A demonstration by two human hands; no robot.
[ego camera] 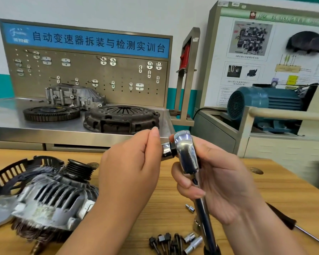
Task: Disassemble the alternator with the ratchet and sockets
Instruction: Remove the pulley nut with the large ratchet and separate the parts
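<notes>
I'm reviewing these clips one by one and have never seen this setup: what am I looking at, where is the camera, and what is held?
There is no machine here: a person works with bare hands, and the one picture comes from a camera worn on the head, looking forward and down. The right hand grips a ratchet upright by its handle. The left hand curls its fingers against the socket on the ratchet's head and seems to grip it, though the contact is hidden. On the wooden table lie the alternator at the left with a black cover behind it, bolts and loose sockets near the front edge, and a screwdriver at the right. The steel bench behind carries clutch parts.
</notes>
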